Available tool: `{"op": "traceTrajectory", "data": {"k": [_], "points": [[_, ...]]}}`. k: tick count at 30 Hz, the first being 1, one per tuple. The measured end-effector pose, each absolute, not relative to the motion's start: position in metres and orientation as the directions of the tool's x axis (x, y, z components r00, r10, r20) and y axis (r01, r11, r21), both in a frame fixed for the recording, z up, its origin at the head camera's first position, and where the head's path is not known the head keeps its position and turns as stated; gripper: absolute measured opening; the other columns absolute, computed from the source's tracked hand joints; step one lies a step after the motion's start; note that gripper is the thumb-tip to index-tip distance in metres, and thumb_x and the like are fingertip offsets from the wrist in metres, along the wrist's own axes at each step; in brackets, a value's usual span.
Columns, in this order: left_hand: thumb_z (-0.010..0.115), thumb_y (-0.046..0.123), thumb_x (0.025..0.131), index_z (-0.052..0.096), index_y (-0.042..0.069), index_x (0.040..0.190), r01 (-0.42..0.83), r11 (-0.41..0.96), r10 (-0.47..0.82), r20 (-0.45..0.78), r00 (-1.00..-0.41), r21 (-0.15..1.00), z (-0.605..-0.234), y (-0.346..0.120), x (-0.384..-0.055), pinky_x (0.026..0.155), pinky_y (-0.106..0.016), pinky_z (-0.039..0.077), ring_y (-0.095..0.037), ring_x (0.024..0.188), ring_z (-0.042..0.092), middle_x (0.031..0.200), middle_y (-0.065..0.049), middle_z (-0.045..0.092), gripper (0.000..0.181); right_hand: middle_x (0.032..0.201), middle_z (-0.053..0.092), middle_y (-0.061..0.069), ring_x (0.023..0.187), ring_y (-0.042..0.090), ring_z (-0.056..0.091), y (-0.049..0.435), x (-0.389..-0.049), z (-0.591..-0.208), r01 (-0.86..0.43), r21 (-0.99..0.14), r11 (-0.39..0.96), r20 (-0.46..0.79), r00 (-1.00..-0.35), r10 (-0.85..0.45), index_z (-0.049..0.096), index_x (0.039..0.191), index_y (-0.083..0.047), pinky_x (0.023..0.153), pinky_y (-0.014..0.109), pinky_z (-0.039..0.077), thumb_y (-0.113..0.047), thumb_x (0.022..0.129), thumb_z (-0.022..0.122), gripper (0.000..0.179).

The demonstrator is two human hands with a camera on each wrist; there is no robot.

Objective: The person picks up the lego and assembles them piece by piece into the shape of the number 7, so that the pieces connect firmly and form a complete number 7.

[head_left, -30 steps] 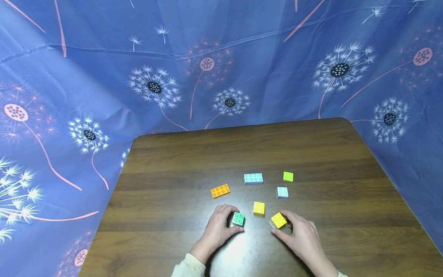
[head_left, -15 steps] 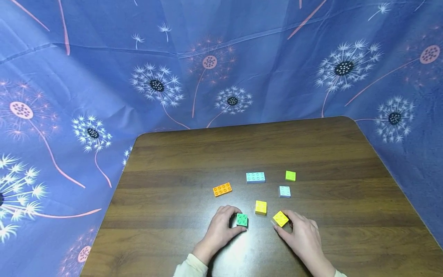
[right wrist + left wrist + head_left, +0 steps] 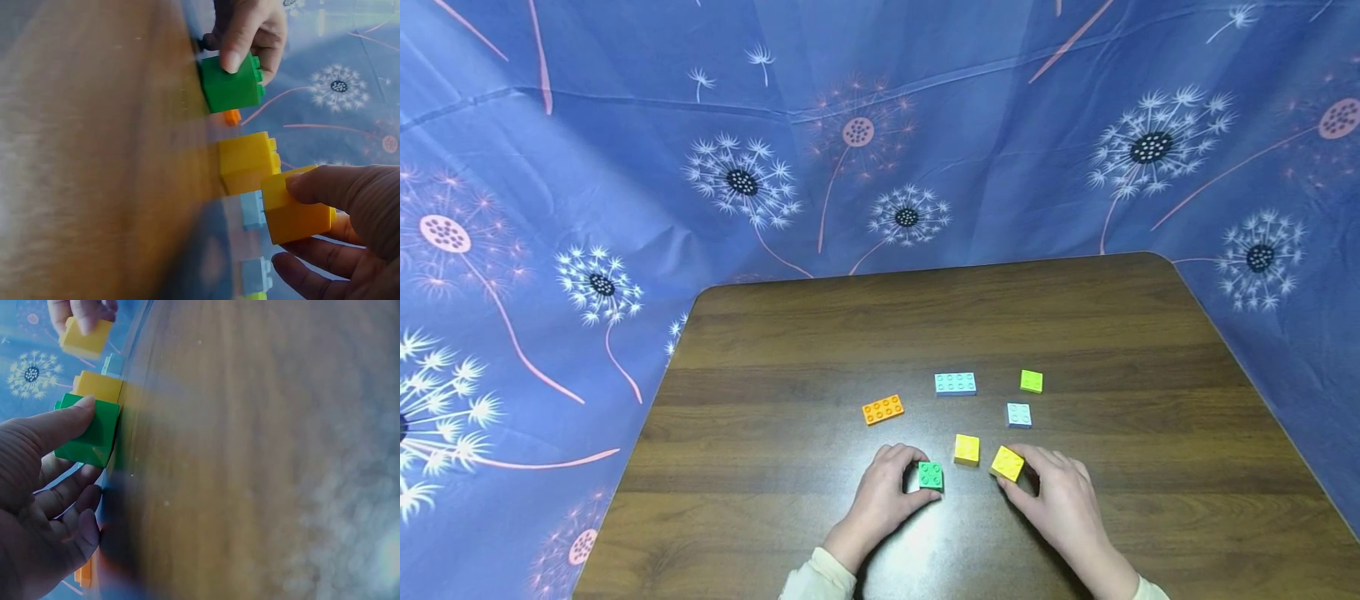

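My left hand (image 3: 883, 492) pinches a green two-by-two toy brick (image 3: 930, 475) between thumb and fingers. In the left wrist view, the thumb lies on the side of this green brick (image 3: 90, 434), which stands on the table. My right hand (image 3: 1060, 500) holds a yellow brick (image 3: 1007, 463), tilted and slightly above the tabletop. The right wrist view shows that yellow brick (image 3: 297, 209) gripped under the thumb, with a gap to the table. Between the hands a second yellow brick (image 3: 967, 449) stands on the table, untouched.
Farther back on the brown wooden table (image 3: 775, 350) lie an orange brick (image 3: 883, 409), a long light blue brick (image 3: 955, 383), a small light blue brick (image 3: 1018, 415) and a lime green brick (image 3: 1032, 381). A blue dandelion-print cloth (image 3: 820, 67) hangs behind the table.
The left hand has slid the green brick a little right, closer to the standing yellow one. The right hand has raised its yellow brick slightly and turned it. The head view shifted a little.
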State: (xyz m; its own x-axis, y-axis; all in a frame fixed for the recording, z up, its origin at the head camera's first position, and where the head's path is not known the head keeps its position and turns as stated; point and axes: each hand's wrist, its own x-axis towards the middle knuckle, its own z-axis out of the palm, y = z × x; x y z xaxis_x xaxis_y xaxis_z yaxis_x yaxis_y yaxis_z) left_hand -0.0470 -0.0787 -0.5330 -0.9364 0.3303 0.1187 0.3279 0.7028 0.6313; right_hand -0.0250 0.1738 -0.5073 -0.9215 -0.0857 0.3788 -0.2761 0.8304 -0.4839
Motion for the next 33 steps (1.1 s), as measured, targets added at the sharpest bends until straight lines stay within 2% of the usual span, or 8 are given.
{"op": "traceTrajectory", "data": {"k": [14,22,28,33], "points": [[0.086,0.037,0.071,0.065,0.021,0.101,0.349,0.703,0.333,0.147,-0.931,0.620,-0.532,-0.077,-0.047,0.078,-0.024,0.044,-0.007,0.091,0.052,0.096,0.014,0.064,0.039,0.093,0.069,-0.006,0.086,0.016,0.062,0.153,-0.040,-0.485,-0.428,-0.529,0.733,0.435,-0.878,-0.199,0.070,0.103,-0.016,0.077,0.040,0.039,-0.013,0.062,0.089,0.045],[0.086,0.036,0.072,0.065,0.020,0.101,0.365,0.693,0.338,0.167,-0.926,0.622,-0.533,-0.079,-0.047,0.080,-0.024,0.044,-0.007,0.092,0.053,0.097,0.013,0.064,0.039,0.096,0.069,-0.005,0.089,0.015,0.063,0.134,-0.046,-0.480,-0.481,-0.525,0.701,0.404,-0.867,-0.292,0.070,0.105,-0.015,0.082,0.043,0.040,-0.017,0.066,0.087,0.043],[0.086,0.036,0.071,0.064,0.020,0.100,0.367,0.702,0.337,0.169,-0.926,0.610,-0.535,-0.078,-0.048,0.077,-0.023,0.044,-0.007,0.090,0.052,0.097,0.013,0.063,0.040,0.093,0.067,-0.011,0.086,0.009,0.061,0.123,-0.049,-0.479,-0.499,-0.534,0.682,0.366,-0.864,-0.346,0.070,0.103,-0.019,0.080,0.040,0.041,-0.017,0.067,0.087,0.040],[0.086,0.038,0.071,0.064,0.018,0.101,0.379,0.721,0.339,0.182,-0.923,0.581,-0.534,-0.078,-0.048,0.077,-0.022,0.044,-0.007,0.089,0.052,0.097,0.011,0.064,0.042,0.092,0.064,-0.015,0.082,0.010,0.059,0.116,-0.051,-0.482,-0.499,-0.562,0.659,0.324,-0.866,-0.379,0.070,0.103,-0.021,0.078,0.039,0.041,-0.018,0.067,0.087,0.040]]}}
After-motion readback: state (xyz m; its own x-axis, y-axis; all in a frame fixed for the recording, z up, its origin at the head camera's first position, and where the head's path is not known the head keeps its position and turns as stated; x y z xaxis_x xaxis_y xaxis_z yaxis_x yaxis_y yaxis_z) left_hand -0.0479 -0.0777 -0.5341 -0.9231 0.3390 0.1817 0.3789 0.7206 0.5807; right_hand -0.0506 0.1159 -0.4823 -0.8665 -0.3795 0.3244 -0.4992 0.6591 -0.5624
